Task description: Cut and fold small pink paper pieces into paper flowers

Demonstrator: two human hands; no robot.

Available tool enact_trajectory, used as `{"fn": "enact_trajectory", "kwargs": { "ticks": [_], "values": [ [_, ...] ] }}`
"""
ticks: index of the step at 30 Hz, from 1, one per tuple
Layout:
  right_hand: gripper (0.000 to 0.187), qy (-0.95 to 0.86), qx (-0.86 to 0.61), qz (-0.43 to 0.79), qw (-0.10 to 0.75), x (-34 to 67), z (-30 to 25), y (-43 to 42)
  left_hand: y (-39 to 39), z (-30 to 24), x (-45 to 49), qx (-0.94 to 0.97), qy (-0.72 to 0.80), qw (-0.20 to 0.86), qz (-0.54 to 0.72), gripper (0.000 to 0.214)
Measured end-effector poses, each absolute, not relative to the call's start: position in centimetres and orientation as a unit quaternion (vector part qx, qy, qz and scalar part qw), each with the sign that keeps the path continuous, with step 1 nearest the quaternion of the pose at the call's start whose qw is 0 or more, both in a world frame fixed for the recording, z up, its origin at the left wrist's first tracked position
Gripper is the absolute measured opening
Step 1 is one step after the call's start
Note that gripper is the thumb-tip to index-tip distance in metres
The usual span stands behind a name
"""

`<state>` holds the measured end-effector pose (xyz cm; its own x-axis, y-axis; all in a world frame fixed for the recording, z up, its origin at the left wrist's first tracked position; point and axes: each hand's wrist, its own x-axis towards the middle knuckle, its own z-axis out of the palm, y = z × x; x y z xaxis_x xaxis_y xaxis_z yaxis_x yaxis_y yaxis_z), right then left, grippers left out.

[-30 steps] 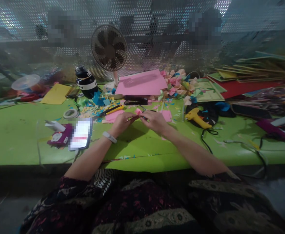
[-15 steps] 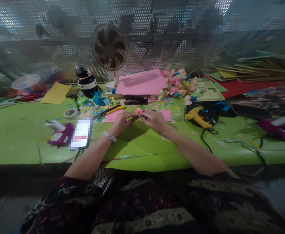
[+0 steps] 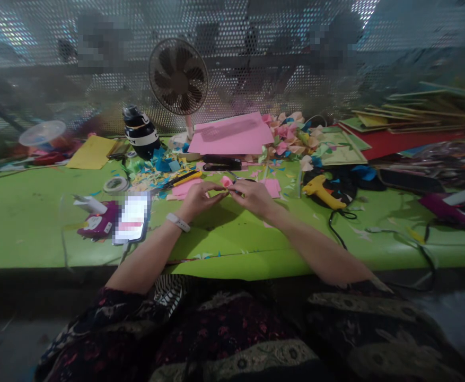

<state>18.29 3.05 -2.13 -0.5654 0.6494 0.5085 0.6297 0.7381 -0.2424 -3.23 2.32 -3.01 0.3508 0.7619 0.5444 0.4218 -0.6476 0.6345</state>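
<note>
My left hand [image 3: 198, 198] and my right hand [image 3: 253, 196] meet over the green table [image 3: 29, 223], fingers pinched together on a small folded pink paper piece [image 3: 226, 182]. A white band sits on my left wrist. Small pink paper squares [image 3: 272, 188] lie just behind my hands. A pile of folded paper flowers [image 3: 291, 135] lies further back, beside a large pink sheet [image 3: 232, 135].
A phone [image 3: 132, 218] and a purple device [image 3: 96, 224] lie left of my hands, with a tape roll [image 3: 115, 185] behind. A yellow glue gun [image 3: 322, 191] with its cord lies to the right. A small fan [image 3: 178, 79], a black bottle [image 3: 140, 132] and paper scraps stand at the back.
My hands have stayed in place; only the fingers shifted slightly on the pink piece.
</note>
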Motion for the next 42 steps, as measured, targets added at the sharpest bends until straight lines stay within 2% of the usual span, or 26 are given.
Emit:
{"fn": "enact_trajectory", "kwargs": {
  "ticks": [5, 14, 23, 26, 32, 37, 42],
  "values": [
    [0.022, -0.885, -0.361, 0.036, 0.293, 18.4, -2.6, 3.5, 2.4, -3.2, -3.5, 0.791, 0.361, 0.249, 0.427, 0.044],
    [0.020, -0.900, -0.339, 0.048, 0.271, 17.7, -3.6, 4.3, 3.3, -3.7, -3.8, 0.802, 0.434, 0.184, 0.367, 0.015],
    [0.025, -0.894, -0.360, 0.057, 0.261, 17.1, -3.8, 4.4, 3.3, -3.7, -4.0, 0.808, 0.456, 0.166, 0.335, 0.018],
    [0.024, -0.896, -0.363, 0.051, 0.252, 17.1, -3.8, 4.5, 3.4, -4.0, -3.9, 0.801, 0.464, 0.174, 0.334, 0.026],
    [0.019, -0.905, -0.358, 0.030, 0.230, 17.4, -4.1, 4.6, 3.5, -3.9, -4.0, 0.787, 0.497, 0.158, 0.331, 0.025],
    [0.019, -0.896, -0.368, 0.039, 0.247, 17.4, -4.0, 4.8, 3.8, -4.2, -4.3, 0.774, 0.520, 0.158, 0.325, 0.026],
    [0.017, -0.849, -0.435, 0.030, 0.298, 17.7, -3.9, 5.4, 4.1, -4.3, -4.4, 0.761, 0.535, 0.157, 0.332, 0.022]
  ]
}}
